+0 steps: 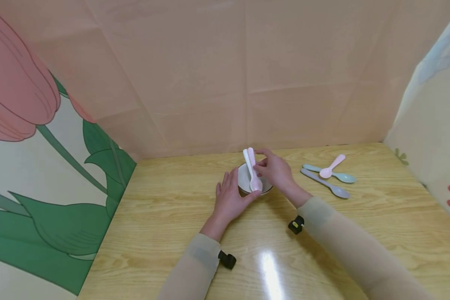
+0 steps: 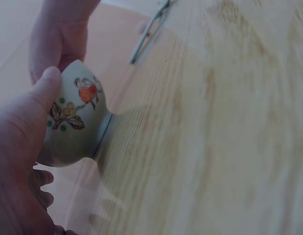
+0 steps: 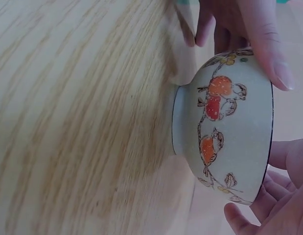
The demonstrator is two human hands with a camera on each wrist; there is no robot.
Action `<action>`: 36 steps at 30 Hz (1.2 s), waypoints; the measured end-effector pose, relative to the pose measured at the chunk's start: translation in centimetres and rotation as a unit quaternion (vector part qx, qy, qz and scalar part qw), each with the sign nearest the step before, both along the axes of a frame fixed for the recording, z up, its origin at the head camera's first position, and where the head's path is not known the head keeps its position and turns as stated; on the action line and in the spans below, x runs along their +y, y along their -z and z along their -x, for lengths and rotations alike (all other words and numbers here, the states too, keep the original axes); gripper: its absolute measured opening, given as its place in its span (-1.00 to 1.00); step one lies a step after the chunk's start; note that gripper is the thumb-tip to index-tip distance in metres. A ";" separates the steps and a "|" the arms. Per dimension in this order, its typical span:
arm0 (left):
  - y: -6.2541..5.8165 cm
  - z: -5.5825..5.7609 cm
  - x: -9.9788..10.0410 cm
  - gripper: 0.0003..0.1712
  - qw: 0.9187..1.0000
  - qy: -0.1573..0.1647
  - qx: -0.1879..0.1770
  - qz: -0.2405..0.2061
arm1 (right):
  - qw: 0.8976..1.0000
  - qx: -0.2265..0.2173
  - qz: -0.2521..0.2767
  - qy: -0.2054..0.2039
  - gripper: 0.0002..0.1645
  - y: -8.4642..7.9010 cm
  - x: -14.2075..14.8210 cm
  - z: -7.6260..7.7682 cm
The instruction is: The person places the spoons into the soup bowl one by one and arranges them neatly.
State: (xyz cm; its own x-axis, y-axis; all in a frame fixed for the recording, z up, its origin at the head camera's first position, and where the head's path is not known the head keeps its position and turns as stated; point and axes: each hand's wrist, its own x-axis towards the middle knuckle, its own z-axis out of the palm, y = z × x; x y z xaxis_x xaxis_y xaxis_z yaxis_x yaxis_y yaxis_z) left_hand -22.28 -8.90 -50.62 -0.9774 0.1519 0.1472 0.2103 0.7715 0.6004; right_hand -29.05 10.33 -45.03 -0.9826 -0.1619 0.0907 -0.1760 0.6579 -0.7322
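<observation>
Bowl (image 1: 243, 178) and table (image 1: 161, 200) meet at mid-scene, with a white spoon (image 1: 248, 163) and a pink spoon (image 1: 251, 155) leaning in it, handles past the rim toward 12 o'clock. At its 8 o'clock the left hand (image 1: 230, 198) grips it, thumb at the near rim, fingers along the side. The right hand (image 1: 278, 170), at 2 o'clock, has fingers bent close beside the pink handle; I can't tell whether they pinch it, or how wide they are parted.

Only the head view shows those 2 spoons inside. The right wrist view gives the outer wall instead, painted with 3 red and orange birds on a branch; the left wrist view shows berries and leaves, partly behind the left thumb.

The right hand covers some of the rim and stands between the bowl and 3 spoons at 3 o'clock: a grey-lilac spoon (image 1: 339, 191), a blue-green spoon (image 1: 346, 178) and, crossing that, a 2nd pink spoon (image 1: 325, 173). A peach sheet (image 1: 195, 91) hangs at 12 o'clock.
</observation>
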 end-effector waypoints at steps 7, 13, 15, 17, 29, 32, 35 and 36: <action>0.2 0.1 0.0 0.32 1.000 -0.001 -0.004 0.001 | 1.000 0.007 -0.020 -0.004 -0.32 0.3 -0.4 0.1; 0.1 -0.1 -0.1 0.32 1.000 0.003 -0.004 0.000 | 0.999 -0.001 -0.035 -0.012 -0.32 0.5 -0.9 -0.1; 0.0 -0.1 0.0 0.30 1.000 0.004 -0.004 -0.003 | 0.999 -0.002 -0.038 -0.014 -0.32 0.6 -1.0 -0.1; -0.1 -0.1 0.1 0.29 1.000 0.003 -0.005 -0.005 | 0.999 -0.003 -0.036 -0.019 -0.32 0.6 -1.0 -0.1; 0.1 0.0 0.0 0.32 1.000 -0.001 -0.001 0.000 | 0.998 0.018 -0.028 -0.055 -0.39 1.0 -1.0 0.1; 0.2 0.1 -0.1 0.32 1.000 0.000 0.000 -0.002 | 0.998 0.022 -0.031 -0.059 -0.42 0.9 -1.0 0.0; 0.3 0.1 -0.1 0.32 1.000 0.001 -0.001 -0.005 | 0.997 0.026 -0.033 -0.064 -0.43 1.0 -1.0 0.0; 0.4 0.1 -0.1 0.32 1.000 0.001 -0.001 -0.005 | 0.997 0.026 -0.031 -0.065 -0.43 1.0 -0.9 0.0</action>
